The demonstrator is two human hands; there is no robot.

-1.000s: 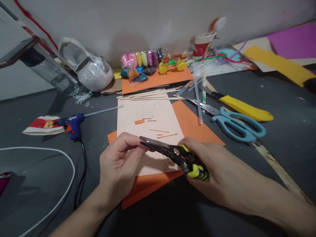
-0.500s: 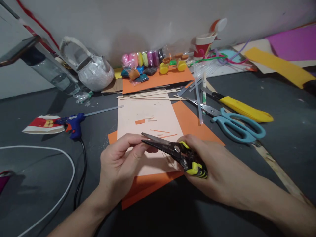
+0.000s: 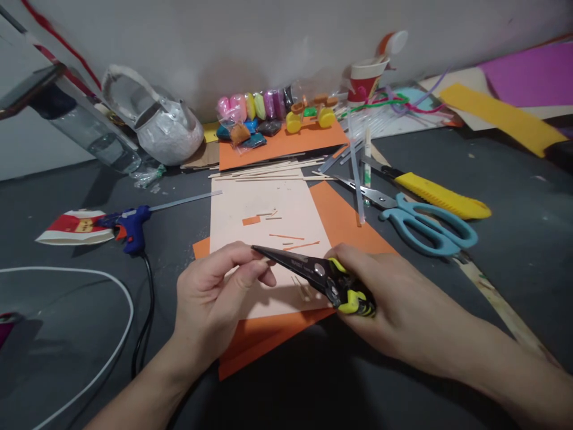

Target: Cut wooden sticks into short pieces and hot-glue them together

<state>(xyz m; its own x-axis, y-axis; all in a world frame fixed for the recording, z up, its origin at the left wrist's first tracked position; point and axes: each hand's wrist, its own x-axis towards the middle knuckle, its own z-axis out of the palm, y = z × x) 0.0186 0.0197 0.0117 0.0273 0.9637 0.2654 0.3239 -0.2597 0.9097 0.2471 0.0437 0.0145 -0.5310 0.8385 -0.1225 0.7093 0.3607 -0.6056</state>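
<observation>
Far left: a blue hot-glue gun (image 3: 132, 227) lies on the dark tabletop (image 3: 514, 251), its black cord trailing toward the viewer. The left hand (image 3: 215, 304) hovers over a cream sheet (image 3: 268, 221) — thumb and forefinger pinched together right at the blade tips; whether anything sits between them cannot be told. The right hand (image 3: 398, 310) is clamped around the yellow-and-black handles of black-bladed scissors (image 3: 313, 276), blades closed and pointing left. Orange paper (image 3: 349, 224) lies beneath the cream sheet. Further right — teal scissors (image 3: 421, 224), then a yellow utility knife (image 3: 443, 200), both resting on the table.
</observation>
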